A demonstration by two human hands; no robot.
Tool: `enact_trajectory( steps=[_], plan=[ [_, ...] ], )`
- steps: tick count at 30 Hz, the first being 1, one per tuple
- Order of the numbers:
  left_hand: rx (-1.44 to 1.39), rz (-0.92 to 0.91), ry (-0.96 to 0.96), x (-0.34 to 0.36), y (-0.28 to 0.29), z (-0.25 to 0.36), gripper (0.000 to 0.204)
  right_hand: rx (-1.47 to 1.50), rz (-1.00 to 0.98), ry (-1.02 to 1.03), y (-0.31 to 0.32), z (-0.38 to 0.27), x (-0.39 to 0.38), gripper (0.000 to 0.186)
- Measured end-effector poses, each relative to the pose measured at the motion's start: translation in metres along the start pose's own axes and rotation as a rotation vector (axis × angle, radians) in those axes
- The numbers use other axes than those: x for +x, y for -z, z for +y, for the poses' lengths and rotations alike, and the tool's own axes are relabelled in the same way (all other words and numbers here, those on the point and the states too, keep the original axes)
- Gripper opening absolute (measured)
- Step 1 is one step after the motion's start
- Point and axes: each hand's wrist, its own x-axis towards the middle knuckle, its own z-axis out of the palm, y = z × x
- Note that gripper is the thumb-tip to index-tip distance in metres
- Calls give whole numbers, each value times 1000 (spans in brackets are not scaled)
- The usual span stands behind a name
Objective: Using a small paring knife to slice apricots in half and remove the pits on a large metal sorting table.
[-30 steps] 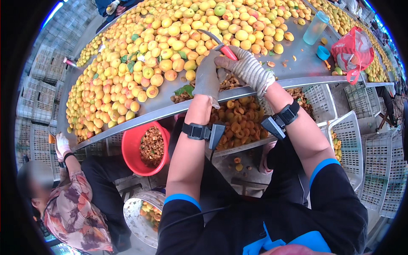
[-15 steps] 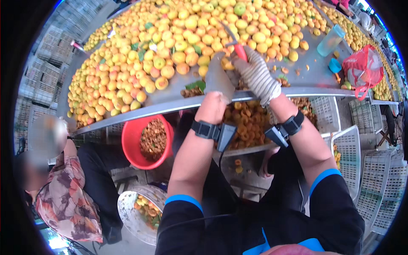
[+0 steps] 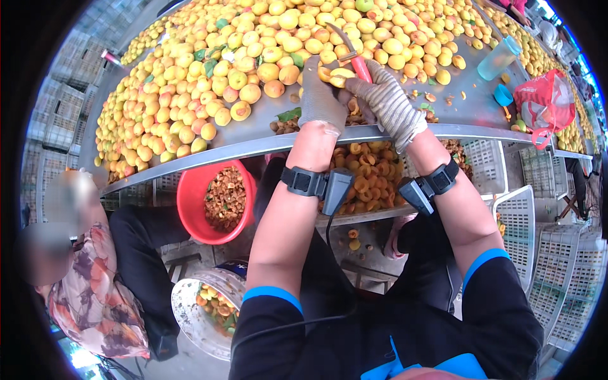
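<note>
In its grey glove, my left hand (image 3: 322,101) is closed around an apricot (image 3: 339,76) that looks split open, with its yellow-orange flesh showing. My right hand (image 3: 387,101), in a striped glove, grips a knife (image 3: 361,68) with a red handle and a slim curved blade. The blade points up and left, just beyond the fruit. Both hands are close together over the near edge of the metal table (image 3: 253,136). A large heap of whole apricots (image 3: 183,114) spreads beyond them. Brown pits (image 3: 285,125) and leaves lie beside my left wrist.
Below the table edge stands a crate of apricot halves (image 3: 364,177). A red bucket (image 3: 185,206) of pits and a white bucket (image 3: 190,310) of fruit scraps are to the left. A person (image 3: 95,291) sits there. At right are a red bag (image 3: 544,101) and a bottle (image 3: 498,58).
The split apricot now shows in my left hand, where a blur hid it before. Both hands sit a little apart from their earlier pose, and the knife is more upright.
</note>
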Motion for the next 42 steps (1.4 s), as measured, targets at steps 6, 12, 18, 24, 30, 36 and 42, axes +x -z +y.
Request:
enact_trajectory(
  steps=[6, 12, 18, 24, 30, 36, 42],
  plan=[
    [80, 25, 48, -4, 5, -2, 52, -227, 36, -72, -8, -1, 0, 35],
    [196, -31, -27, 10, 7, -17, 41, 60, 26, -50, -4, 1, -5, 39],
    [480, -57, -278, 23, 15, -31, 39, -35, 58, -229, 6, 6, 0, 34],
    [449, 13, -275, 3, 12, -35, 39, -47, 89, -275, 10, 27, 20, 20],
    [394, -12, -181, -3, 1, -31, 43, -187, 26, -266, 11, 22, 23, 27],
    [146, -24, -158, -1, 5, -37, 35, -369, 135, -103, 5, 28, 26, 22],
    [305, -215, -192, 7, 30, -36, 44, -164, -10, -66, 21, 41, 29, 16]
  ],
)
